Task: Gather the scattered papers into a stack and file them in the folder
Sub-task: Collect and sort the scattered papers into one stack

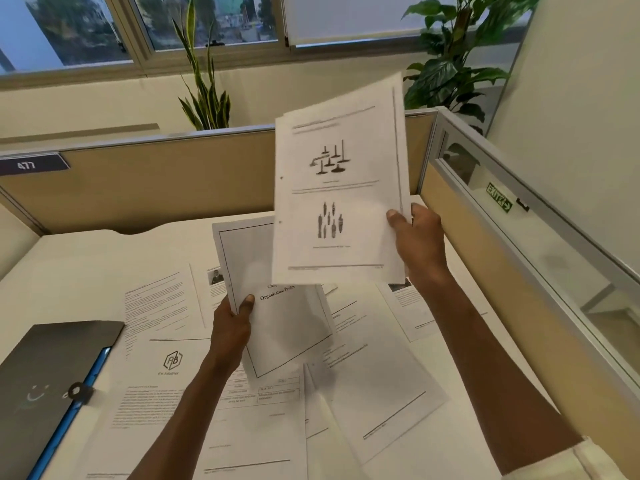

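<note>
A dark folder (52,382) with a blue spine lies at the desk's left edge, loose papers (221,410) covering the desk (79,258) beside it. The left hand (230,327) pinches one raised sheet (277,306) (headed "Organization Profile"). The right hand (420,237) grips a lifted stack (337,188) near the partition (485,258), which reflects an "EXIT" sign.

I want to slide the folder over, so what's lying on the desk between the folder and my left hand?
In the head view, loose printed sheets cover that stretch, chiefly the logo page, between the folder and the left hand.
</note>
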